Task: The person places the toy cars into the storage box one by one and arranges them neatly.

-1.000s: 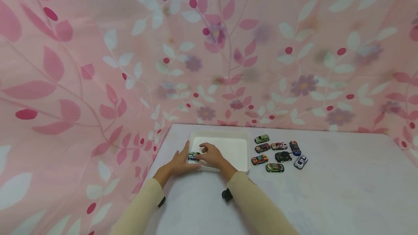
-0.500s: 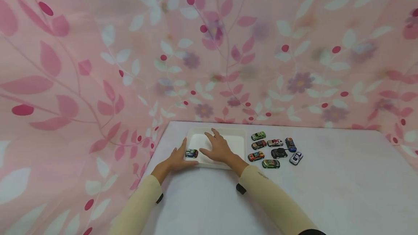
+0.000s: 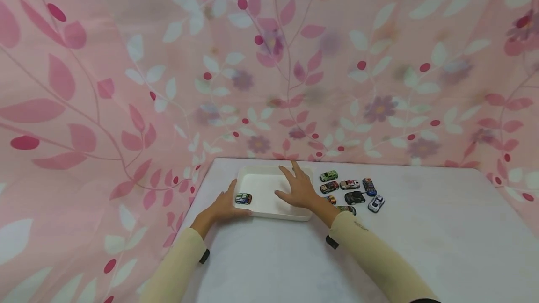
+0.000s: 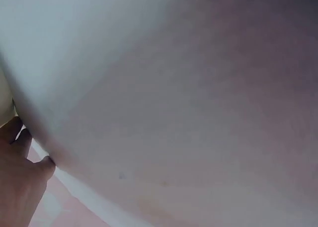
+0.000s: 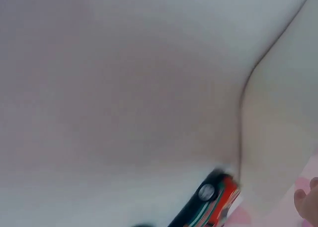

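A white tray (image 3: 261, 183) lies on the table with one green, white and blue toy car (image 3: 243, 198) in its front left corner. My left hand (image 3: 223, 206) touches the tray's left front corner, thumb along the front rim and fingers along the left side. In the left wrist view the left hand (image 4: 22, 172) shows only partly, at the edge. Over the tray's right part hovers my right hand (image 3: 300, 190), fingers spread and holding nothing. Its forearm partly hides an orange toy car (image 3: 331, 199) and a green one (image 3: 347, 209). A red-and-green toy car (image 5: 211, 199) shows in the right wrist view.
Right of the tray lie more toy cars: a bright green one (image 3: 328, 176), a dark red one (image 3: 329, 187), a white-and-red one (image 3: 350, 184), a blue one (image 3: 369, 186), a black one (image 3: 354, 197) and a silver one (image 3: 376, 203). A pink floral curtain (image 3: 252, 83) hangs behind the table.
My right hand has let go of the toy car in the tray's corner and moved right, fingers spreading. The car stays there. My left hand keeps its place at the tray.
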Demonstrator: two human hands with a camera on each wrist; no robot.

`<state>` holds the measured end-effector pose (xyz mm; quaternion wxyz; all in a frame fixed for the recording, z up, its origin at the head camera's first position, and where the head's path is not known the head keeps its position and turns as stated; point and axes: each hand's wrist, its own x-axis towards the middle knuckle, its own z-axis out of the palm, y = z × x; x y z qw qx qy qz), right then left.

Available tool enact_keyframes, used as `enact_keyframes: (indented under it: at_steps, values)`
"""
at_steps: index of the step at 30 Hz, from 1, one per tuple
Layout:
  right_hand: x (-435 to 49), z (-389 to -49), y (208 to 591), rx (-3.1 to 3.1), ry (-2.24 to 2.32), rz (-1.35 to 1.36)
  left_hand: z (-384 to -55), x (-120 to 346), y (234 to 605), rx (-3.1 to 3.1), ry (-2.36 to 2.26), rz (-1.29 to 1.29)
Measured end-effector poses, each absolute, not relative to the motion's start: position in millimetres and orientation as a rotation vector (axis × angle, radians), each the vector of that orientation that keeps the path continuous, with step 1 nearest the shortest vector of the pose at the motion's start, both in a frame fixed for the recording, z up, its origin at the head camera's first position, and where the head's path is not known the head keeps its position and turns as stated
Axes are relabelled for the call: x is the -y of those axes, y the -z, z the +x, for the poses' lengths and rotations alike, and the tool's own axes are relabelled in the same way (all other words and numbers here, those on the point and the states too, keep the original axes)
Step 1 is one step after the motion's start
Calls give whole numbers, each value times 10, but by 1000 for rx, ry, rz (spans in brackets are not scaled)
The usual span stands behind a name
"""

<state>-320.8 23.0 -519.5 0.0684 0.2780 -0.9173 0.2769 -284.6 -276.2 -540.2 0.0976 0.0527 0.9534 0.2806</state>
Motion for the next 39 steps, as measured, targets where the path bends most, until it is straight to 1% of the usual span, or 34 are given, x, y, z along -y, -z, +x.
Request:
enact_keyframes:
  at_steps: [7, 16, 22, 31, 35, 39]
  values:
    - [-555, -3276, 5217, 2756, -624, 861, -2836, 2734, 5337, -2834, -700, 189]
    - [-1058, -3376, 5139, 2804, -457, 773, -2901, 2783, 5343, -2858, -708, 200]
    - [-1430, -3404, 5115, 2824, -428, 702, -2940, 2807, 5367, -2863, -672, 219]
    - [-1988, -3470, 5038, 2767, -535, 514, -2938, 2781, 5425, -2797, -643, 162]
    - [-2199, -3479, 4980, 2771, -495, 475, -2930, 2759, 5387, -2805, -638, 167]
    - [-2302, -3443, 4957, 2788, -481, 458, -2912, 2776, 5312, -2805, -626, 159]
